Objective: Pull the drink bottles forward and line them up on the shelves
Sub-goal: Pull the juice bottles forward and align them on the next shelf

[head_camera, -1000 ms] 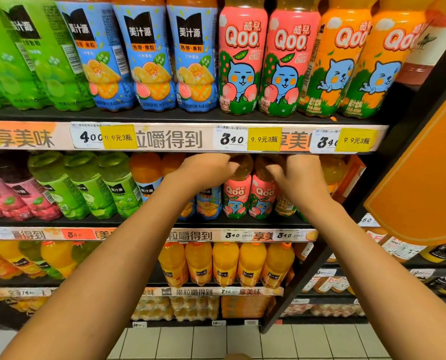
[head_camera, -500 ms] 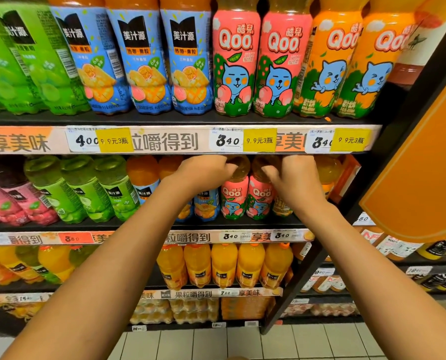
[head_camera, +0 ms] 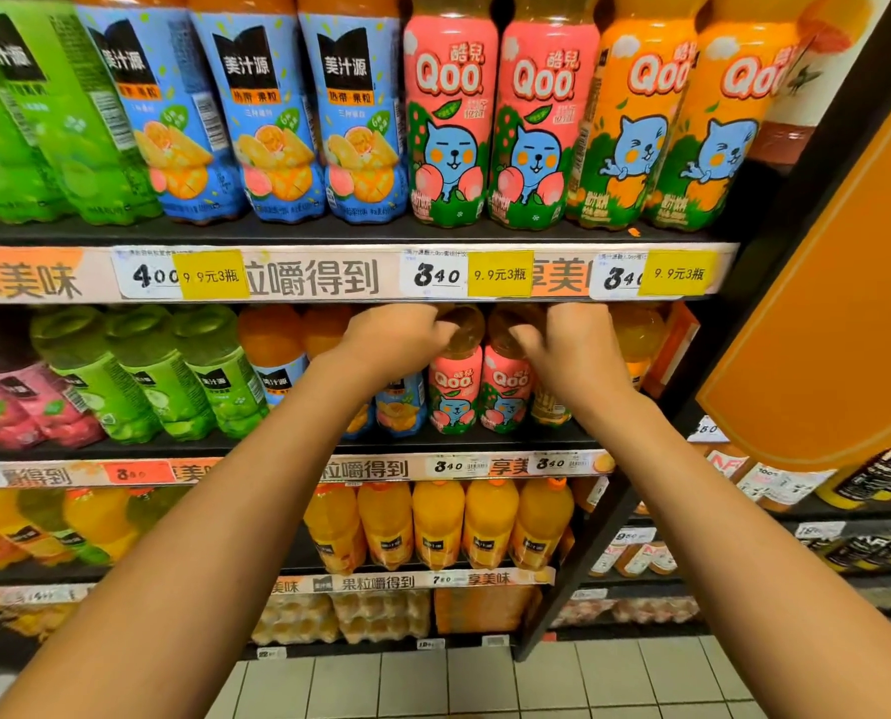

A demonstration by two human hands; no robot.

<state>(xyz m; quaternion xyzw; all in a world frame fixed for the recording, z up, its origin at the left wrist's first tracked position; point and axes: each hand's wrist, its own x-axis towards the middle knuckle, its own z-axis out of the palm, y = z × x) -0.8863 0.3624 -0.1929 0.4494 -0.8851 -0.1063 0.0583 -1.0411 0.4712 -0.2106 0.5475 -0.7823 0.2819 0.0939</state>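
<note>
Pink-labelled Qoo bottles point(head_camera: 456, 391) stand as a pair on the second shelf point(head_camera: 485, 441), side by side near its front edge, and both my hands are up at their necks. My left hand point(head_camera: 394, 339) has its fingers curled round the top of the left pink bottle; my right hand point(head_camera: 570, 347) curls in the same way round the top of the right one, with my thumb against its neck. Just left of the pair stands a blue-labelled mango bottle point(head_camera: 401, 407), partly hidden behind my left wrist, and beyond it a row of green-labelled bottles point(head_camera: 173, 386). Behind my right hand sits an orange bottle point(head_camera: 638, 337). Above runs the price strip point(head_camera: 298, 275) with yellow tags, and over it taller pink and orange Qoo bottles point(head_camera: 635, 121).
</note>
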